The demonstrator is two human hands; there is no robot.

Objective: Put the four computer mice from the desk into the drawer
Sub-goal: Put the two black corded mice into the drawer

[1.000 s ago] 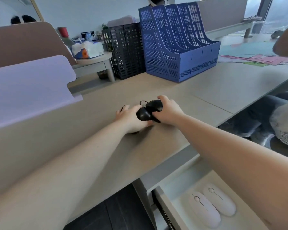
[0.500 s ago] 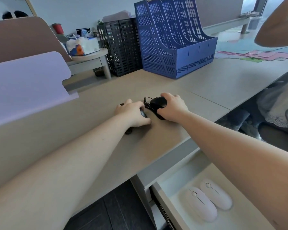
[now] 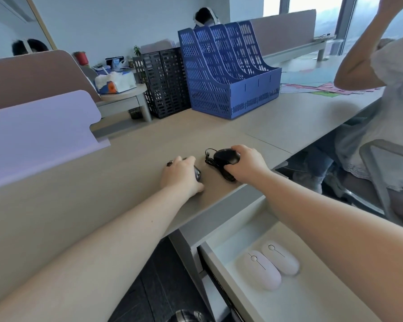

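Below, the drawer (image 3: 221,259) stands open with two pale mice (image 3: 269,263) already in it. On the tabletop (image 3: 126,182) my left hand (image 3: 180,176) and right hand (image 3: 244,165) each clasp a black mouse (image 3: 226,156), ready to carry across.
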